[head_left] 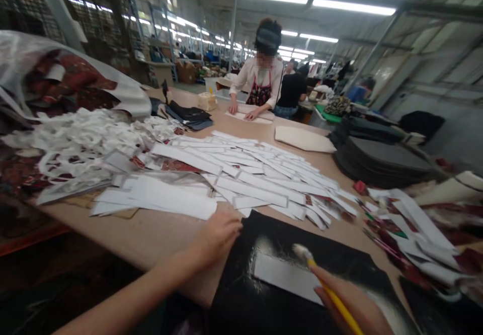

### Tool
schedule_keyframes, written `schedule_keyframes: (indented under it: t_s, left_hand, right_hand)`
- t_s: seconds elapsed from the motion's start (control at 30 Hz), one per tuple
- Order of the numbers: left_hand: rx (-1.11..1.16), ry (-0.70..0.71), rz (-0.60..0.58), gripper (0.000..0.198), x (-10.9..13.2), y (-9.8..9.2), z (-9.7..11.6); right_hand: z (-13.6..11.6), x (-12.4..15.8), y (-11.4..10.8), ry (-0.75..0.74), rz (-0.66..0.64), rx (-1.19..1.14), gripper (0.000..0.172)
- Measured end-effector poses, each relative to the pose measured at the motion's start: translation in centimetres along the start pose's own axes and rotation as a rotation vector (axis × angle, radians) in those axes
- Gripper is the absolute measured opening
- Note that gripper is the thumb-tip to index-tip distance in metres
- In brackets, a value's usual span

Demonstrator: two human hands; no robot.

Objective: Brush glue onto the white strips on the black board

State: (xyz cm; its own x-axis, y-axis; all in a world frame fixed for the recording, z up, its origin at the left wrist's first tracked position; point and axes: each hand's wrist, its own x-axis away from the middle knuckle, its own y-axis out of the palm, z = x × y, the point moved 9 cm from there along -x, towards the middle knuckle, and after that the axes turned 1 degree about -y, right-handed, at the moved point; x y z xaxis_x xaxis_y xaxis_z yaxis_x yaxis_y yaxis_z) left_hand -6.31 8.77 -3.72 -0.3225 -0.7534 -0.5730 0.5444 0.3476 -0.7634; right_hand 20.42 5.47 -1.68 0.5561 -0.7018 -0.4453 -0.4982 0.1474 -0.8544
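Lower right: right hand [356, 307], grip closed on a brush [334, 295], bristles at a strip [285, 276] lying on the mat [260, 307]. The strip, we judge: light, thin, floppy; lift by an end. Lower centre: left hand [221, 234] rests loosely, empty, at the mat's corner.

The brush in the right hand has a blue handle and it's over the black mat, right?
Not quite. The head view shows that the brush in the right hand has a yellow handle, not a blue one. It is over the black mat, just as you said.
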Motion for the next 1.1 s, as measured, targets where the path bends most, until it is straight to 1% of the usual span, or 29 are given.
schedule_keyframes:
  t_s: [0.03, 0.07, 0.1, 0.13, 0.17, 0.2, 0.27, 0.3, 0.37, 0.43, 0.5, 0.57, 0.63, 0.73, 0.77, 0.83, 0.87, 0.93, 0.97, 1.03, 1.07, 1.1]
  left_hand:
    - [0.046, 0.055, -0.038, 0.019, 0.9, 1.4, 3.1]
    - [0.070, 0.099, -0.073, 0.018, 1.7, 2.7, 5.8]
    - [0.073, 0.139, -0.087, 0.017, 2.4, 3.8, 7.9]
    - [0.064, 0.163, -0.090, 0.017, 3.0, 4.6, 9.5]
    - [0.045, 0.181, -0.080, 0.016, 3.4, 5.1, 10.6]
    - [0.020, 0.191, -0.059, 0.015, 3.7, 5.5, 11.2]
    - [-0.031, 0.193, -0.022, 0.014, 4.1, 5.8, 11.6]
    - [-0.051, 0.190, -0.018, 0.014, 4.3, 6.0, 11.5]
    - [-0.076, 0.179, -0.034, 0.013, 4.4, 6.4, 11.4]
    - [-0.082, 0.172, -0.042, 0.013, 4.6, 6.7, 11.3]
    - [-0.087, 0.173, -0.007, 0.015, 4.8, 6.6, 11.5]
    - [-0.093, 0.182, 0.047, 0.017, 5.0, 6.3, 11.7]
    - [-0.098, 0.186, 0.093, 0.021, 5.0, 5.9, 11.8]
    - [-0.111, 0.195, 0.121, 0.026, 5.0, 5.7, 11.7]
    - [-0.120, 0.205, 0.123, 0.028, 5.0, 5.6, 11.7]
    - [-0.143, 0.226, 0.133, 0.030, 4.9, 5.4, 11.7]
    - [-0.153, 0.239, 0.137, 0.032, 4.8, 5.2, 11.7]
    - [-0.170, 0.279, 0.131, 0.035, 4.7, 5.0, 11.9]
    - [-0.179, 0.303, 0.121, 0.036, 4.6, 5.0, 12.0]
    - [-0.202, 0.350, 0.100, 0.038, 4.5, 4.9, 12.2]
    - [-0.214, 0.366, 0.101, 0.039, 4.4, 4.8, 12.3]
    - [-0.224, 0.380, 0.103, 0.039, 4.4, 4.7, 12.5]
  right_hand:
    - [-0.6, -1.4, 0.4, 0.017, 0.016, -0.036, 0.025]
    - [-0.9, -2.9, 1.0, 0.060, 0.031, -0.074, 0.021]
    - [-0.9, -4.2, 1.8, 0.121, 0.034, -0.112, 0.021]
    - [-1.0, -5.3, 2.9, 0.176, 0.011, -0.152, 0.023]
    - [-1.1, -6.2, 4.1, 0.216, -0.032, -0.187, 0.025]
    - [-1.4, -6.8, 5.1, 0.231, -0.082, -0.211, 0.026]
    - [-1.8, -7.5, 6.6, 0.227, -0.177, -0.183, 0.023]
    - [-1.8, -7.7, 6.8, 0.220, -0.201, -0.116, 0.022]
    - [-1.8, -7.8, 6.2, 0.208, -0.196, 0.083, 0.022]
    - [-2.1, -7.7, 5.1, 0.195, -0.139, 0.195, 0.022]
    - [-2.8, -7.5, 4.7, 0.169, -0.109, 0.120, 0.019]
    - [-3.1, -7.1, 5.0, 0.163, -0.125, 0.008, 0.014]
    - [-2.4, -6.5, 5.0, 0.215, -0.143, 0.051, 0.011]
    - [-1.2, -5.3, 3.8, 0.315, -0.092, 0.229, 0.014]
    - [-1.1, -5.0, 3.4, 0.321, -0.067, 0.219, 0.013]
    - [-0.7, -4.1, 2.9, 0.309, -0.046, 0.106, 0.011]
    - [0.0, -3.4, 2.5, 0.316, -0.048, 0.050, 0.011]
    - [2.9, -1.3, 1.1, 0.396, -0.058, 0.055, 0.012]
    - [5.0, 0.1, -0.1, 0.458, -0.054, 0.109, 0.014]
    - [9.1, 3.0, -3.4, 0.582, -0.013, 0.255, 0.021]
    - [10.5, 4.2, -4.9, 0.624, 0.021, 0.315, 0.024]
    - [11.3, 5.2, -6.3, 0.653, 0.059, 0.376, 0.025]
